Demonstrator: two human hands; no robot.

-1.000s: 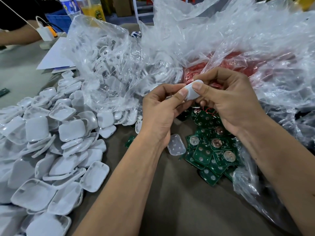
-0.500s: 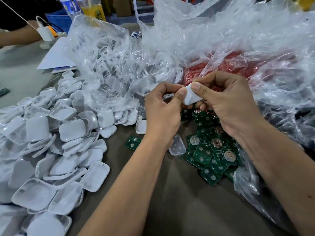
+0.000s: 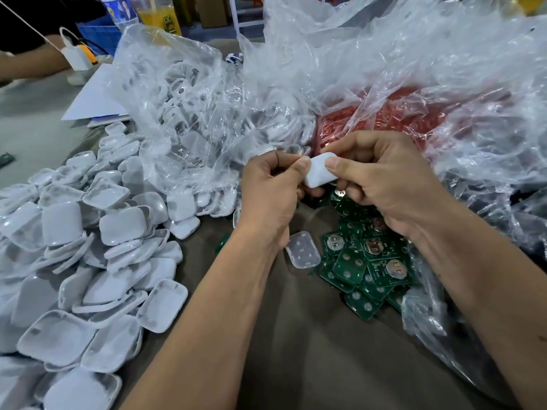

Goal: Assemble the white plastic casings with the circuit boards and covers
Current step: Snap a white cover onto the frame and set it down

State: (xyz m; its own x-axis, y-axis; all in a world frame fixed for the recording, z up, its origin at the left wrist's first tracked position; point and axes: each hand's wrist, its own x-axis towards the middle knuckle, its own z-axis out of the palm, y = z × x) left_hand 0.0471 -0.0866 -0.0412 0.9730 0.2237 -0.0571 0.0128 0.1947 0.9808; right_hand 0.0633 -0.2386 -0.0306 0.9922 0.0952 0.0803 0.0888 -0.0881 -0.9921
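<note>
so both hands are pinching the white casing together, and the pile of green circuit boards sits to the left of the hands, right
Not quite. Both the left hand and right hand do pinch the white casing, but the head view shows the green circuit boards lying below the right hand, on the right side. The pile on the left is white casing shells.

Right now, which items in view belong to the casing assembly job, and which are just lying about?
Part of the job:
white casing, pinched by left hand and right hand
green circuit boards
clear cover
pile of white casing shells
bagged white parts

Lying about:
orange drink cup
water bottle
white paper
white charger
</note>
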